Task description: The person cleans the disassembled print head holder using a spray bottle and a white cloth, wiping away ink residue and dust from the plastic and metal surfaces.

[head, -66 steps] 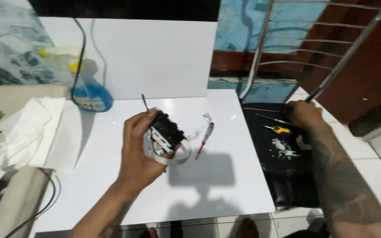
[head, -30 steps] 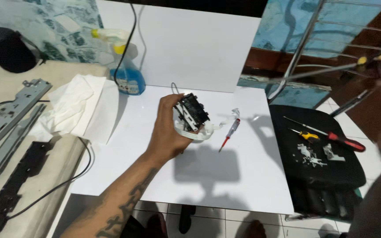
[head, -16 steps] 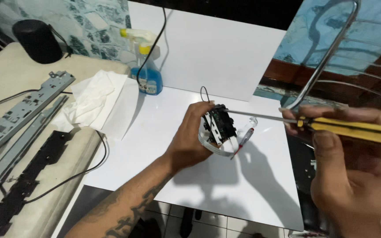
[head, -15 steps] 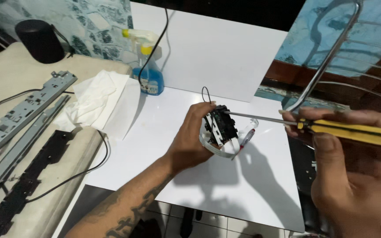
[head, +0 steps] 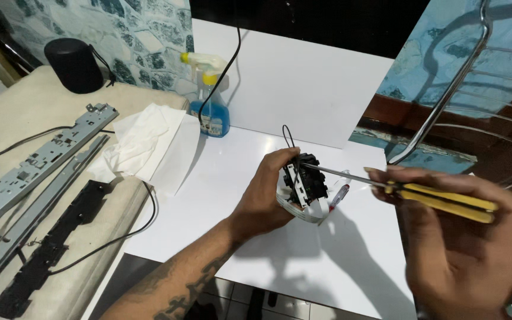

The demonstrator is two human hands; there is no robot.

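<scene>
White tabletop [head: 256,178] with a white upright panel [head: 303,83] behind it, under a dark strip along the top. Patterned blue-grey stone wall [head: 120,29] at upper left, chrome chair frame [head: 445,101] over reddish-brown flooring at upper right. Beige cloth-covered surface [head: 25,112] on the left, bearing long grey metal rails [head: 37,166], a black perforated strip [head: 54,243], a black cable [head: 114,237] and a black cylindrical object [head: 75,65]. Crumpled white tissue [head: 143,148] at the table's left edge, blue spray bottle [head: 211,98] with yellow and white trigger head just behind it. Right hand [head: 463,243] blurred and cut off at the lower right corner; underside of the small black mechanism [head: 306,181] hidden by fingers, its details too small to read. Left hand [head: 268,192] closed around that mechanism, lifted above the tabletop, with a white ribbon cable [head: 300,210] looping below and a thin black wire rising from it. Right hand wrapped around the yellow-handled screwdriver [head: 422,195], shaft level, tip touching the mechanism's top right. Small red-tipped pen-like tool [head: 338,195] lying on the table just beside the mechanism.
</scene>
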